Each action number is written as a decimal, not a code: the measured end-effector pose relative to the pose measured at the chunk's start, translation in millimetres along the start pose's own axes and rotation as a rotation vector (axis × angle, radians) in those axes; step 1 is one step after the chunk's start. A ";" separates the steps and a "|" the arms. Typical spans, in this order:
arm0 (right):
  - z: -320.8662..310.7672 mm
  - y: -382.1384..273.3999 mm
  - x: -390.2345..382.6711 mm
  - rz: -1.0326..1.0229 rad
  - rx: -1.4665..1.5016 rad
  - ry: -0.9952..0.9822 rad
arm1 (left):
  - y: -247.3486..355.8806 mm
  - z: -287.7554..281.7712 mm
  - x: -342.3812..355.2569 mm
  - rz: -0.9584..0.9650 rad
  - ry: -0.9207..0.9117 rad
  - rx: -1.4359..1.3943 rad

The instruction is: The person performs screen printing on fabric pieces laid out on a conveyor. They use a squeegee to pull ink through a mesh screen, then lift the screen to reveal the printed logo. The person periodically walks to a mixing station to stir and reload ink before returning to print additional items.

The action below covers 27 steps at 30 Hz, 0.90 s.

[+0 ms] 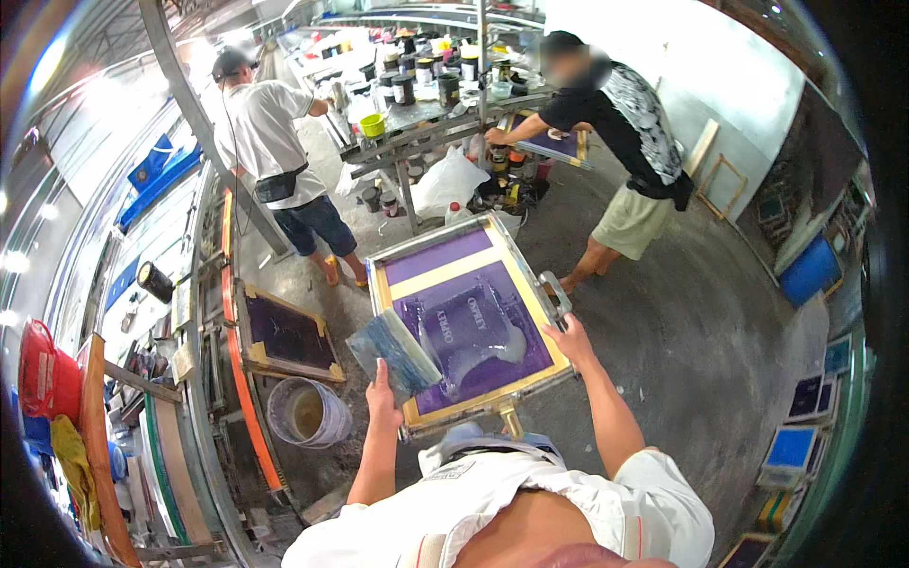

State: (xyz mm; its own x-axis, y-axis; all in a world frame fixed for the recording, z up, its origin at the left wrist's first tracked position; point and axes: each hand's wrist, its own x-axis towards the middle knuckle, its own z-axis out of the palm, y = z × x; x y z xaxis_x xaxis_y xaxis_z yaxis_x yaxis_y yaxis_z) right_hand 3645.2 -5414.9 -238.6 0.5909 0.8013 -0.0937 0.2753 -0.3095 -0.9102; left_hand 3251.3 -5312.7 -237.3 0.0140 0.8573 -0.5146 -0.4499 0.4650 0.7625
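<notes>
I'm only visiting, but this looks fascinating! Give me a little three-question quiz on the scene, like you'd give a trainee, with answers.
1. Which thing is at the left hand?
A) a red basin
B) a smeared flat board
C) a yellow cup

2. True or false: the framed screen is mostly green inside its tape border.

3. Fill in: the pale bucket stands to the ___ of the framed screen.

Key: 1 B; 2 false, it is purple; 3 left.
</notes>
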 end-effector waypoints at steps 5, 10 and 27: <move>25.9 -20.1 147.2 -0.096 0.068 -0.180 | 9.2 41.3 79.7 0.011 0.006 -0.164; 59.3 -16.7 292.2 -0.153 0.064 -0.278 | 8.4 110.3 159.8 0.060 0.054 -0.168; 175.9 5.4 561.8 -0.045 0.062 -0.375 | 13.6 195.6 400.6 0.109 0.229 -0.163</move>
State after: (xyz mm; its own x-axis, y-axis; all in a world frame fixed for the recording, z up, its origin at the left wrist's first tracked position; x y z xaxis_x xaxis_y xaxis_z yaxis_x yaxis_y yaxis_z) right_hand 3845.2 -4876.4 -367.1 0.2578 0.9485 -0.1842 0.2416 -0.2479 -0.9382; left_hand 3425.5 -4919.8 -356.3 -0.2356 0.8196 -0.5223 -0.5751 0.3157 0.7547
